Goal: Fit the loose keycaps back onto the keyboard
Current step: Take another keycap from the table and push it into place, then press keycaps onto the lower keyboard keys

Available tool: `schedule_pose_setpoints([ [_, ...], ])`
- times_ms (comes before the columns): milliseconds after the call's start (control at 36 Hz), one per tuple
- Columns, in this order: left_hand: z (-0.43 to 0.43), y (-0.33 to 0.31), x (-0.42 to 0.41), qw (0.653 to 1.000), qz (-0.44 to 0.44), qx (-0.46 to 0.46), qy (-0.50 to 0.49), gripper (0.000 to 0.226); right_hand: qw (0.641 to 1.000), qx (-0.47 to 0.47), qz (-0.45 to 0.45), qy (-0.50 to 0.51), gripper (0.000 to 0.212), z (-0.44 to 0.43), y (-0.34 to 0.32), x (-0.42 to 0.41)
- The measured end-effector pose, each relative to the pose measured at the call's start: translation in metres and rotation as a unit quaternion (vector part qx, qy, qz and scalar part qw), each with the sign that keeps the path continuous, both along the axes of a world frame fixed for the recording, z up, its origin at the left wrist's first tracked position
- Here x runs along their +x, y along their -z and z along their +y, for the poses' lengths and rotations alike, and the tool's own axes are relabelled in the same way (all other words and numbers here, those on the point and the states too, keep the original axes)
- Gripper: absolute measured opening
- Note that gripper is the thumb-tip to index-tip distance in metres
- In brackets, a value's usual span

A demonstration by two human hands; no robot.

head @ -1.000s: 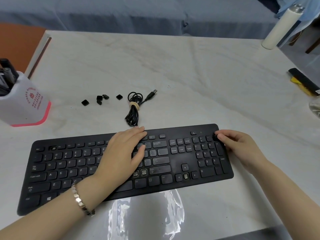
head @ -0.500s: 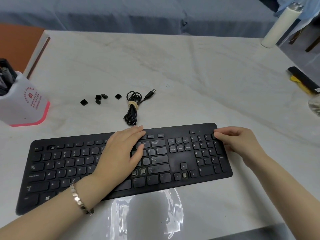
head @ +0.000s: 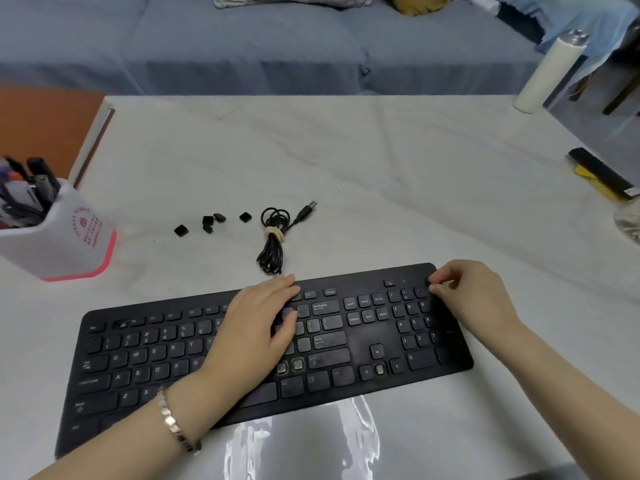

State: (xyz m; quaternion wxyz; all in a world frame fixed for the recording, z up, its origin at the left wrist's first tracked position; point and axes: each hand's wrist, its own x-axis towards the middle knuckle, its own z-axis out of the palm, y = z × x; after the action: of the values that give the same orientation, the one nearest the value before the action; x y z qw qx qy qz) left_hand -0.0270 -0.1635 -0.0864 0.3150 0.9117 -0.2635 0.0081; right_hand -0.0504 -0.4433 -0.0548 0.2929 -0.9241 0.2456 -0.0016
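Resting flat on the middle keys, the left hand (head: 258, 327) has an open grip, with straight fingers, and holds nothing. The black keyboard (head: 360, 341) lies on the white counter (head: 381, 202) at 6 o'clock, close to the person. The right hand (head: 467, 296) is at the keyboard's 2 o'clock corner. Its fingers are curled, and its grip pinches a small corner keycap (head: 429, 281) on the number pad between thumb and finger. Three bare spots (head: 298, 364) with no caps show near the bottom rows. Five loose keycaps (head: 207, 220) lie on the counter at 11 o'clock from the keyboard, well apart from both hands. A coiled black cable (head: 273, 244) sits just beside them, at 12 o'clock. A pen cup (head: 59, 237) stands at 9 o'clock.
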Motion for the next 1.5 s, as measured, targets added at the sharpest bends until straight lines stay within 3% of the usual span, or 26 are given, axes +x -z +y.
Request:
schedule_pose_setpoints([
  [83,0.01,-0.004,0.006,0.999,0.003,-0.036,-0.014,0.044,0.994,-0.065,-0.048,-0.077,0.025,0.026,-0.002,0.001],
  [167,0.028,-0.008,0.022,0.997,-0.017,-0.038,-0.062,0.028,0.985,-0.031,-0.075,-0.149,0.02,0.06,-0.011,0.008],
  [444,0.094,-0.019,0.11,0.975,0.034,0.071,-0.21,0.048,0.948,0.028,-0.097,-0.302,0.021,0.162,-0.032,0.075],
  [583,0.099,-0.01,0.129,0.969,0.104,0.087,-0.207,0.043,0.942,-0.024,-0.068,-0.328,0.029,0.193,-0.024,0.124],
  [722,0.102,-0.002,0.134,0.97,0.102,0.047,-0.215,0.017,0.934,-0.091,0.022,-0.345,0.04,0.205,-0.001,0.166],
  [806,0.104,-0.001,0.133,0.971,0.106,0.029,-0.213,0.011,0.921,-0.142,0.06,-0.358,0.034,0.207,0.01,0.177],
  [972,0.11,-0.001,0.123,0.974,0.105,0.03,-0.197,0.016,0.894,-0.216,0.049,-0.389,0.024,0.213,0.015,0.173],
  [1056,0.11,-0.01,0.111,0.966,0.122,-0.063,-0.22,0.013,0.925,-0.101,0.003,-0.367,0.026,0.215,0.007,0.157],
  [1111,0.106,-0.023,0.1,0.938,0.171,-0.191,-0.232,0.016,0.951,0.07,-0.059,-0.294,0.02,0.217,-0.008,0.138],
  [1139,0.103,-0.03,0.092,0.913,0.204,-0.269,-0.231,0.021,0.948,0.178,-0.073,-0.254,0.017,0.217,-0.016,0.127],
  [1194,0.099,-0.044,0.076,0.859,0.264,-0.383,-0.215,0.023,0.893,0.402,-0.052,-0.193,0.018,0.214,-0.03,0.103],
  [1250,0.095,-0.055,0.06,0.827,0.302,-0.432,-0.198,0.02,0.816,0.557,-0.016,-0.151,0.019,0.205,-0.039,0.08],
  [1306,0.091,-0.061,0.046,0.811,0.327,-0.447,-0.188,0.019,0.768,0.631,0.009,-0.112,0.019,0.194,-0.044,0.061],
  [1361,0.087,-0.063,0.035,0.803,0.35,-0.443,-0.19,0.021,0.745,0.662,0.019,-0.081,0.02,0.182,-0.048,0.045],
  [1500,0.074,-0.065,0.016,0.83,0.351,-0.393,-0.183,0.027,0.783,0.613,-0.004,-0.108,0.034,0.161,-0.051,0.019],
])
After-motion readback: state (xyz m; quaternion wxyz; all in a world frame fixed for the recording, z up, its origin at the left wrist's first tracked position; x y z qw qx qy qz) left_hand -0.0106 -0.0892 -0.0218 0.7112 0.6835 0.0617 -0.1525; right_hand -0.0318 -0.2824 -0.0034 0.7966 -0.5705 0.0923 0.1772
